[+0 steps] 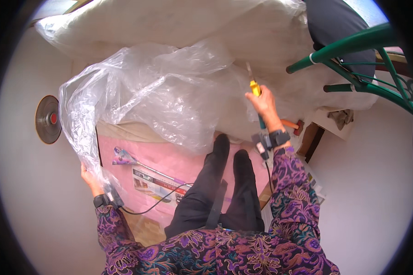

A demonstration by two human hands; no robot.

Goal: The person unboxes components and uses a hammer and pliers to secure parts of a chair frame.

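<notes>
A large clear plastic sheet (151,87) lies crumpled across the covered surface ahead of me, its left end trailing down to my left hand (92,181). That hand is closed on the trailing edge, some of its fingers hidden by the film. Further right, my right hand (265,104) is wrapped round a yellow-handled tool (255,88) with a narrow metal blade pointing away from me. A teal part shows below that hand; I cannot tell the tool's exact kind. The blade is just over the sheet's right side. A hammer (299,128) with an orange handle lies beside my right wrist.
A green metal frame (348,46) juts in from the upper right. Round dish-shaped thing (48,120) with a red centre is at the left wall. A pink mat (110,145) under my legs bears a long purple-ended stick (151,168) and a printed box panel (147,183). Cables run from both wrists.
</notes>
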